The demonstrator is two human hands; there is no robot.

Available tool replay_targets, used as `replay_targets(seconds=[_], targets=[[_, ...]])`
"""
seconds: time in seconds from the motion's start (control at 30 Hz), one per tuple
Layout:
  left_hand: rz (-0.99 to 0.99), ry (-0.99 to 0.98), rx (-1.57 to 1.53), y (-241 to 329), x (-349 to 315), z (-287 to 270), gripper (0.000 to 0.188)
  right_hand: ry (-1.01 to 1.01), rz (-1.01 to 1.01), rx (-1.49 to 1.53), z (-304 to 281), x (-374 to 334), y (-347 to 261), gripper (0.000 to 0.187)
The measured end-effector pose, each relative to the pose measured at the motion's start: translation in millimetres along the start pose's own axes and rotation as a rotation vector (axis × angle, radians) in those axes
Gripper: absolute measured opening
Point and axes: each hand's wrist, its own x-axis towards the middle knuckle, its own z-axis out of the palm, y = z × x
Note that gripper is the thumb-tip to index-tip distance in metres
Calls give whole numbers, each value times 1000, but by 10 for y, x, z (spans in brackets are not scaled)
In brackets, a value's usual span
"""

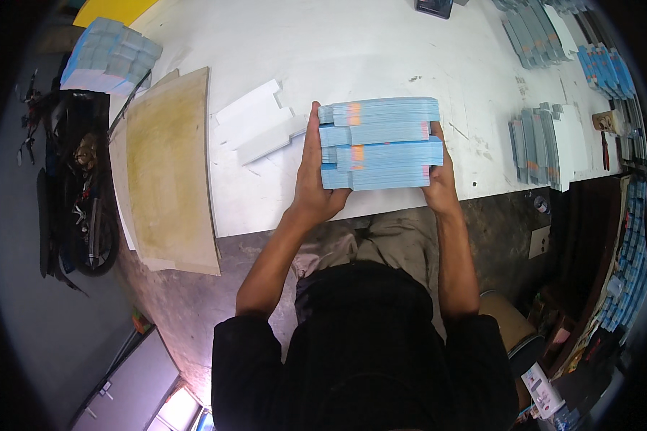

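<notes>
Fingers half open, left hand (313, 184) and right hand (442, 185) are clasped to opposite ends of the pale-blue card bundle (381, 147).
At the near side of the white table (381, 50), even end pressure is best applied, lest its layers slip.

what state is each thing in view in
Blue stack, held at both ends, layers offset
Left hand, closed on the stack's left end
Right hand, closed on its right end
White pieces, lying on the table
Yellowish board, overhanging the table edge
Upper-left bundles, piled up
</notes>
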Motion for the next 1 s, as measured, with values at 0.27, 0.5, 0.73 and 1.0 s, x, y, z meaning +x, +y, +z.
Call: replay_targets(seconds=[0.27,0.5,0.73,1.0], targets=[[-121,-20,-97,-96,176,-177,135,-76,-74,-268,-233,216,-248,123],[-105,-160,-55,-201,296,-194,127,-268,120,-543,-392,449,-364,117],[-207,-190,-219,-218,307,-194,108,-329,-106,-499,-445,516,-387,98],[-147,-195,-148,-130,399,-276,109,-285,-52,-422,-381,518,-493,95]])
